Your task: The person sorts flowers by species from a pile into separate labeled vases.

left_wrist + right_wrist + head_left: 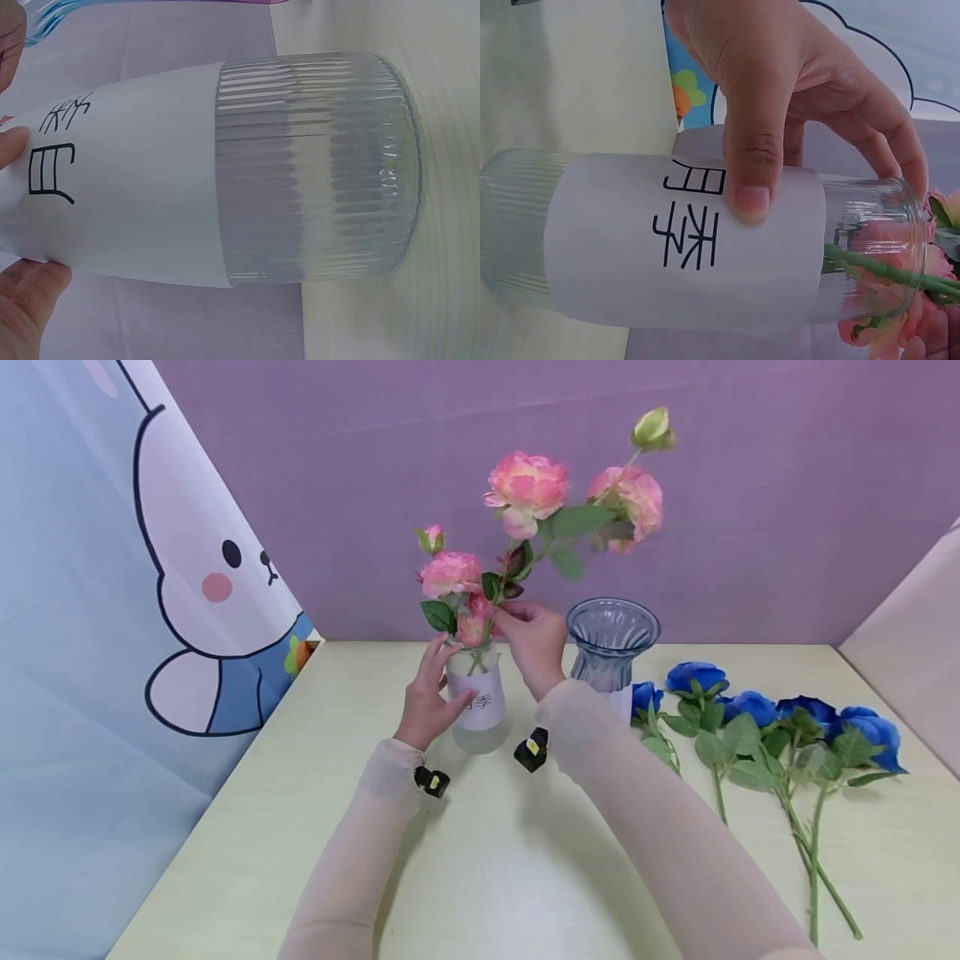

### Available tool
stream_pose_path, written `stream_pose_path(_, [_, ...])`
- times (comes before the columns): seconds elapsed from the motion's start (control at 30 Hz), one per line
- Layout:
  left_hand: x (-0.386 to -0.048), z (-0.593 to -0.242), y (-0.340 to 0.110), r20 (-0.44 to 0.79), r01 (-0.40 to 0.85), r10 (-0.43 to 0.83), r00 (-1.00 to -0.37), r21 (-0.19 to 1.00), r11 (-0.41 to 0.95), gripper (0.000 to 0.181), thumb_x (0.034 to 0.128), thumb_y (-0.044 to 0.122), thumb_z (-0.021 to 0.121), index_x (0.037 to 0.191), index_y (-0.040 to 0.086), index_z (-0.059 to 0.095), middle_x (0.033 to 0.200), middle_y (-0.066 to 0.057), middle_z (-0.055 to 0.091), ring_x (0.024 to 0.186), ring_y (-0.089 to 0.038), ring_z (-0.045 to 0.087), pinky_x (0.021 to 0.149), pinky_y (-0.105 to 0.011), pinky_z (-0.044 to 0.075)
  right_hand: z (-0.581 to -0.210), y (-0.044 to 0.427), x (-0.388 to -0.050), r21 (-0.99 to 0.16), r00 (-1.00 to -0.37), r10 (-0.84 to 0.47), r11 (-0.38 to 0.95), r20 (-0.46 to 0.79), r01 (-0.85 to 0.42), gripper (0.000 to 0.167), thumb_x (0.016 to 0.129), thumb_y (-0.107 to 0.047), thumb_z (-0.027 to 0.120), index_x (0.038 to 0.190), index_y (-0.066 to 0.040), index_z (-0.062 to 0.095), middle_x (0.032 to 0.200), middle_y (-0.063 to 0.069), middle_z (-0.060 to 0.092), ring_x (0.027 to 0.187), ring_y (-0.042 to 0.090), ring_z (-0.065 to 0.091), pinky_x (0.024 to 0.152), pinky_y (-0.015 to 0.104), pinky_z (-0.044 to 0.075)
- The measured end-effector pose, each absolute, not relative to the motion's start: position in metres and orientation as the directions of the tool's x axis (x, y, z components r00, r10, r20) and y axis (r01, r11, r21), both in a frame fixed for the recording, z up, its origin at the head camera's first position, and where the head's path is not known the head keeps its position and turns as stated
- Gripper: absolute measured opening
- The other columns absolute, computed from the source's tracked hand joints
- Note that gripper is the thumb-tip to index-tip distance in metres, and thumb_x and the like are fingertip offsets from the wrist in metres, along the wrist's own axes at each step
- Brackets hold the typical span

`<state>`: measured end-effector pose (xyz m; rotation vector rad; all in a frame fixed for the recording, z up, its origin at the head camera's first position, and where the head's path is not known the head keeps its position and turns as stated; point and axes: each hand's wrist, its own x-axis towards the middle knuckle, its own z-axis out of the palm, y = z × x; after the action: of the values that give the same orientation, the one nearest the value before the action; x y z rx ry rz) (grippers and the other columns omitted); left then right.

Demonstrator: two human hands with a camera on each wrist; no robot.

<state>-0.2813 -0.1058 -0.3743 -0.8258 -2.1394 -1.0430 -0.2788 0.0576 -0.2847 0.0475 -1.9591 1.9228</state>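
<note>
A clear ribbed glass vase (482, 739) with a white handwritten paper label (157, 180) stands upright on the table. My left hand (429, 697) holds it from the left, thumb on the label and fingers up by the rim; the right wrist view shows this grip closely. Just above the vase mouth, my right hand (536, 643) pinches the stem of a pink peony branch (527, 485) that leans up to the right. Another pink peony (452, 573) rises at the vase's left side. Green stems (877, 266) pass through the mouth into the glass.
A blue-tinted glass vase (613, 631) with a flared rim stands to the right, partly behind my right forearm. Several blue roses (750, 708) with leafy stems lie on the table (480, 877) farther right. Purple cloth (375, 485) hangs behind, and a cartoon-printed cloth (75, 693) hangs left.
</note>
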Motion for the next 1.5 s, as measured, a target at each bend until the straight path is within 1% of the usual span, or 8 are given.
stream_pose_path(0.37, [-0.281, -0.373, -0.105, 0.740, 0.749, 0.266, -0.618, 0.450, 0.487, 0.066, 0.0775, 0.000, 0.077, 0.133, 0.001, 0.041, 0.146, -0.025, 0.032, 0.113, -0.047, 0.053, 0.078, -0.048, 0.055, -0.287, 0.058, -0.279, -0.933, -0.942, 0.149, 0.252, 0.302, -0.259, 0.024, 0.086, -0.021, 0.073, 0.097, 0.000, 0.074, 0.092, 0.013, 0.072, 0.080, 0.025, 0.067, 0.074, 0.034, 0.056])
stream_pose_path(0.6, [-0.281, -0.375, -0.105, 0.728, 0.738, 0.262, -0.634, 0.466, 0.488, 0.067, 0.0773, -0.001, 0.077, 0.133, 0.002, 0.041, 0.147, -0.026, 0.032, 0.111, -0.048, 0.054, 0.078, -0.051, 0.055, -0.282, 0.062, -0.278, -0.910, -0.923, 0.126, 0.259, 0.363, -0.323, 0.021, 0.091, -0.014, 0.065, 0.100, 0.005, 0.070, 0.091, 0.018, 0.069, 0.081, 0.026, 0.063, 0.071, 0.030, 0.052])
stream_pose_path(0.87, [-0.278, -0.372, -0.105, 0.732, 0.740, 0.260, -0.630, 0.462, 0.489, 0.067, 0.0766, -0.001, 0.077, 0.133, 0.001, 0.042, 0.147, -0.026, 0.032, 0.113, -0.048, 0.053, 0.078, -0.048, 0.055, -0.277, 0.068, -0.280, -0.882, -0.889, 0.124, 0.243, 0.441, -0.404, 0.019, 0.096, -0.006, 0.055, 0.104, 0.007, 0.066, 0.082, 0.016, 0.062, 0.069, 0.015, 0.050, 0.058, 0.022, 0.042])
stream_pose_path(0.97, [-0.279, -0.373, -0.105, 0.736, 0.745, 0.262, -0.624, 0.460, 0.482, 0.066, 0.0767, -0.001, 0.077, 0.133, 0.001, 0.042, 0.147, -0.026, 0.032, 0.112, -0.048, 0.054, 0.077, -0.048, 0.055, -0.281, 0.069, -0.282, -0.891, -0.904, 0.070, 0.219, 0.421, -0.398, 0.019, 0.096, -0.005, 0.054, 0.107, 0.007, 0.065, 0.086, 0.018, 0.064, 0.071, 0.017, 0.054, 0.059, 0.022, 0.046])
stream_pose_path(1.07, [-0.279, -0.375, -0.105, 0.735, 0.748, 0.269, -0.623, 0.459, 0.479, 0.066, 0.0772, -0.001, 0.077, 0.133, 0.002, 0.041, 0.147, -0.026, 0.031, 0.112, -0.048, 0.054, 0.078, -0.049, 0.055, -0.287, 0.070, -0.282, -0.895, -0.924, 0.011, 0.251, 0.383, -0.368, 0.019, 0.096, -0.005, 0.055, 0.106, 0.007, 0.065, 0.093, 0.020, 0.066, 0.078, 0.024, 0.060, 0.061, 0.024, 0.050])
stream_pose_path(1.2, [-0.280, -0.375, -0.104, 0.735, 0.750, 0.274, -0.620, 0.453, 0.482, 0.066, 0.0783, 0.000, 0.076, 0.133, 0.002, 0.040, 0.147, -0.027, 0.031, 0.110, -0.048, 0.055, 0.078, -0.050, 0.055, -0.291, 0.070, -0.283, -0.887, -0.939, -0.022, 0.321, 0.343, -0.331, 0.018, 0.094, -0.009, 0.060, 0.101, 0.005, 0.069, 0.093, 0.017, 0.067, 0.080, 0.029, 0.061, 0.062, 0.027, 0.049])
stream_pose_path(1.33, [-0.280, -0.374, -0.104, 0.732, 0.745, 0.269, -0.626, 0.459, 0.484, 0.065, 0.0796, 0.001, 0.075, 0.134, 0.002, 0.040, 0.147, -0.027, 0.030, 0.109, -0.050, 0.055, 0.078, -0.050, 0.054, -0.292, 0.068, -0.282, -0.904, -0.951, -0.036, 0.301, 0.308, -0.304, 0.014, 0.090, -0.009, 0.066, 0.095, 0.003, 0.071, 0.090, 0.014, 0.067, 0.081, 0.025, 0.060, 0.068, 0.030, 0.051])
stream_pose_path(1.5, [-0.281, -0.373, -0.104, 0.721, 0.735, 0.266, -0.640, 0.473, 0.486, 0.063, 0.0791, 0.000, 0.075, 0.133, 0.000, 0.041, 0.148, -0.025, 0.029, 0.114, -0.049, 0.052, 0.080, -0.052, 0.053, -0.294, 0.067, -0.278, -0.949, -0.970, -0.052, 0.203, 0.237, -0.243, 0.024, 0.087, -0.010, 0.070, 0.108, 0.001, 0.069, 0.097, 0.014, 0.068, 0.087, 0.021, 0.060, 0.075, 0.030, 0.052])
